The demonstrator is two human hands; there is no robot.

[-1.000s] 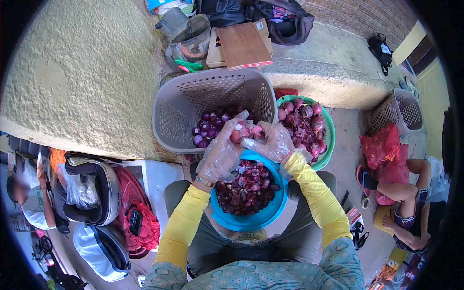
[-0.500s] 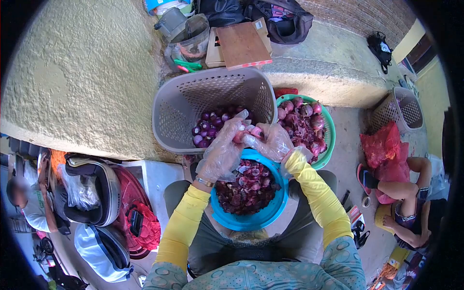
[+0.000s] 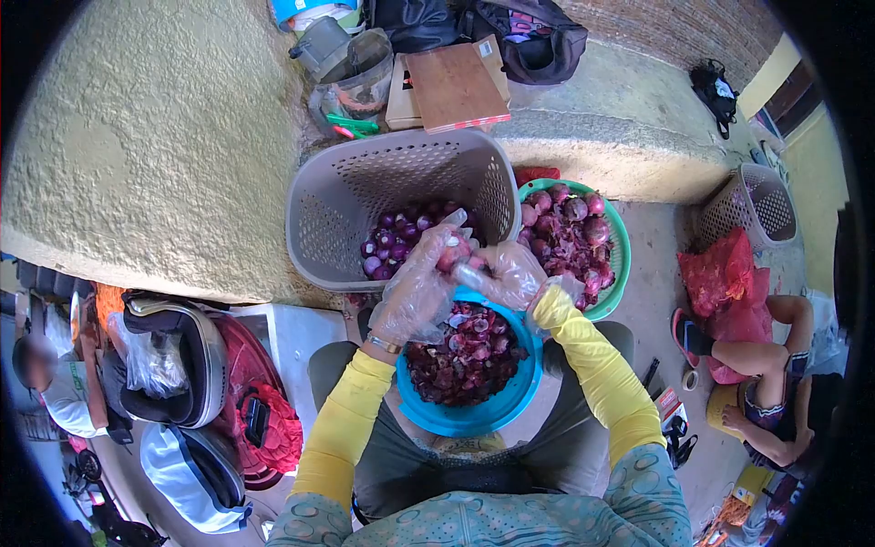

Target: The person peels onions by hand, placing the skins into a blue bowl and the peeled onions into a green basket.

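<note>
Onion [image 3: 449, 256], mid-frame | left hand [image 3: 416, 290]: wrapped round it | right hand [image 3: 513, 275]: curled beside, contents unclear | risk: loose plastic glove [image 3: 398, 314] slipping, dropping it into blue basin [image 3: 467, 422]

Soft, fairly bright daylight; edges curve strongly into black corners.

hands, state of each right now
Left hand: closed on a red onion.
Right hand: fingers curled in beside it; any held item can't be told.

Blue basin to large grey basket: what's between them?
In the head view, the gloved left hand, holding an onion, and the right hand close beside it. They hide much of what lies beneath.
</note>
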